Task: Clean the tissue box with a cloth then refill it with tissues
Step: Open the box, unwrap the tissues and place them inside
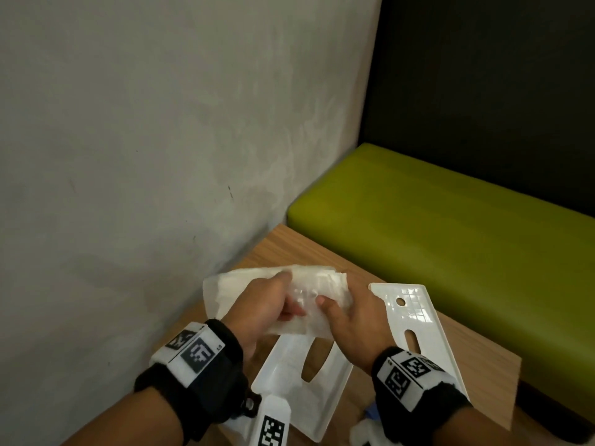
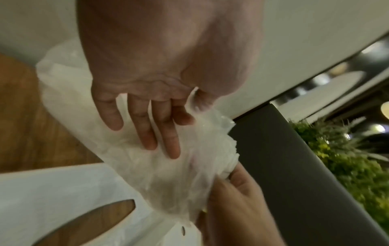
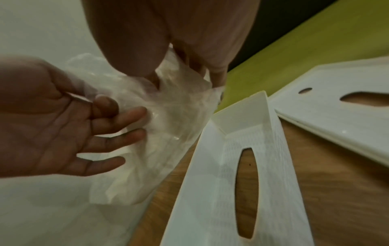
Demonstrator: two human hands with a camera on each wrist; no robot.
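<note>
Both hands hold a pack of white tissues in clear plastic wrap above the wooden table. My left hand pinches the loose wrap between thumb and forefinger, its other fingers lying under the pack. My right hand grips the pack's other end between thumb and fingers. Below the hands the white tissue box shell lies on the table with its oval slot down. Its flat white back plate lies beside it to the right.
A grey wall runs along the table's left side. A green padded bench stands beyond the table. A blue and white cloth lies near the bottom edge, beside my right wrist.
</note>
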